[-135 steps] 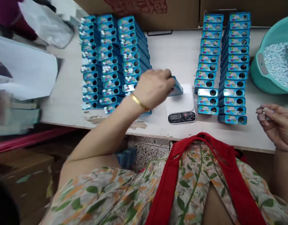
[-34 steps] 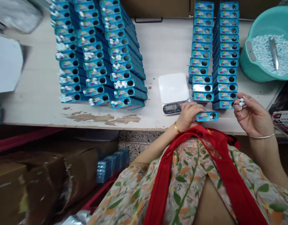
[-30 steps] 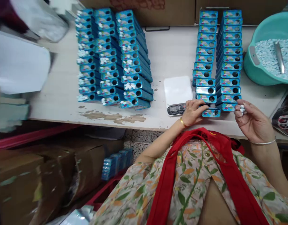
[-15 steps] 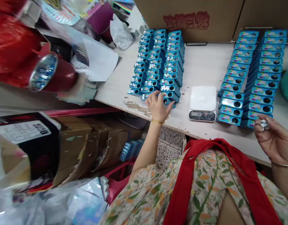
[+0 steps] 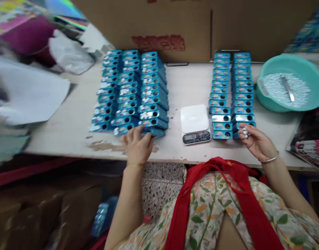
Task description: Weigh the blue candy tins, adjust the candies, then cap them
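Observation:
My left hand (image 5: 138, 144) is at the near end of the left group of small blue boxes (image 5: 154, 93). Its fingers are apart, and the fingertips touch or hover at the front box of the third column; I cannot tell which. Each box has a dark round hole on top, and small white pellets lie on many of them. My right hand (image 5: 259, 142) is closed, pinching a few white pellets (image 5: 245, 132) by the near end of the right group of blue boxes (image 5: 222, 118). No pellets show on those tops.
A white digital scale (image 5: 194, 119) sits between the groups. At the right, a turquoise basin (image 5: 265, 100) contains many white pellets (image 5: 275, 88) and a metal tool (image 5: 288, 88). Large cardboard (image 5: 185, 21) stands behind. A white bag (image 5: 68, 52) and white sheet (image 5: 26, 86) lie left.
My view has swung right, bringing the turquoise basin with pellets into full view. My left hand stays at the left group's near end; my right hand still pinches pellets beside the right group.

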### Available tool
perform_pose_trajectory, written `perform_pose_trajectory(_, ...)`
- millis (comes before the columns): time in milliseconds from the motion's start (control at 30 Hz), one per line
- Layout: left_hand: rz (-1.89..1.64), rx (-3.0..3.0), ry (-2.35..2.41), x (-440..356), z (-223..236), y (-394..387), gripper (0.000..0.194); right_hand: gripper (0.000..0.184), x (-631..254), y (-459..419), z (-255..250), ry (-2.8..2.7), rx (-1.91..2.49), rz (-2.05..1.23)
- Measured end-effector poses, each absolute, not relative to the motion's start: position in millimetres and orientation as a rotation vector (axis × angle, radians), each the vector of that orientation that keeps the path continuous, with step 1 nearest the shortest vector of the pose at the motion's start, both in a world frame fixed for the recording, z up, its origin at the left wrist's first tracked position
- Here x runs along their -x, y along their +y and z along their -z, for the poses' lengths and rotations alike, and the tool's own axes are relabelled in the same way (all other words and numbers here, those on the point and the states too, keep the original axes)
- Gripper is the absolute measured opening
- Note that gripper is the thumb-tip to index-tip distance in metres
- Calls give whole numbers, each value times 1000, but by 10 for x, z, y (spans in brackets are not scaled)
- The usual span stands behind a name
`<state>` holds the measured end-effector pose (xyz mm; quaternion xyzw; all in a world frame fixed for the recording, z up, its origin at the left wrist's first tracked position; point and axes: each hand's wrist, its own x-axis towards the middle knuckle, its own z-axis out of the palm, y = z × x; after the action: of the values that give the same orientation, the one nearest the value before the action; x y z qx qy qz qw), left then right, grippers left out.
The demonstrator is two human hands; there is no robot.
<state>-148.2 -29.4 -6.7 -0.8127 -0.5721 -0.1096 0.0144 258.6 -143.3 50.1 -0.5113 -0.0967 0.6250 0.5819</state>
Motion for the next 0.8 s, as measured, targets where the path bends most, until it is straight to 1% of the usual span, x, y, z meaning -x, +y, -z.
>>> perform_pose_trajectory(133, 554, 2608, -1480, 1243, -248, -290, 15, 25, -2704, -1423, -530, -196, 1203, -1448)
perform_pose_trajectory(233, 685, 2733, -1165, 817, -463, -174, 19, 27, -2815, -1400, -591, -250, 1257, -1385)
perform_pose_trajectory(300, 583, 2847, -1061, 496, -496, -22, 17, 26, -2865, -1385, -617, -282, 1283, -1354)
perform_pose_trajectory(433, 306, 2957, -948, 27, -370, 299, 13, 21, -2938, -1421, -599, -283, 1326, -1300)
perform_pose_trajectory(500, 188, 2994, -941, -97, -314, 392, 14, 18, -2980, -1467, -574, -287, 1351, -1261)
perform_pose_trajectory(567, 166, 3037, -976, -138, -294, 438, 18, 15, -3025, -1502, -558, -277, 1362, -1235)
perform_pose_trajectory(633, 284, 3076, -1042, -85, -302, 450, 25, 15, -3061, -1507, -561, -260, 1368, -1224)
perform_pose_trajectory(700, 501, 3082, -1134, 53, -321, 429, 31, 15, -3078, -1477, -585, -264, 1389, -1211)
perform_pose_trajectory(800, 833, 3007, -1368, 362, -288, 314, 29, 18, -3051, -1385, -646, -290, 1432, -1221)
